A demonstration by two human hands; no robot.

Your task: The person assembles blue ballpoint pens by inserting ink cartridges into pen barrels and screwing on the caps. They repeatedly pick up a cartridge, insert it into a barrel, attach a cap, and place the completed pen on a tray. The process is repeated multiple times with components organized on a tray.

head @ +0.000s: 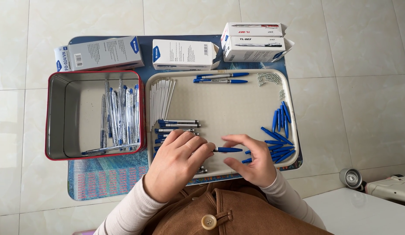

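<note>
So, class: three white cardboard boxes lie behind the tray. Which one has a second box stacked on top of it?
The rightmost box, behind the tray's right corner: another box rests on it. The other two lie single.

four white-and-blue pen boxes: one [99, 54] behind the tin, one [183, 55] and a stacked pair [253, 42] behind the tray.

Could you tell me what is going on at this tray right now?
A person sits over a beige tray of pen parts. The left hand holds a pen with a blue end, and the right hand is beside it, close to a pile of blue caps. White refills lie at the tray's left, finished pens sit in a red tin, and boxes stand behind.
</note>
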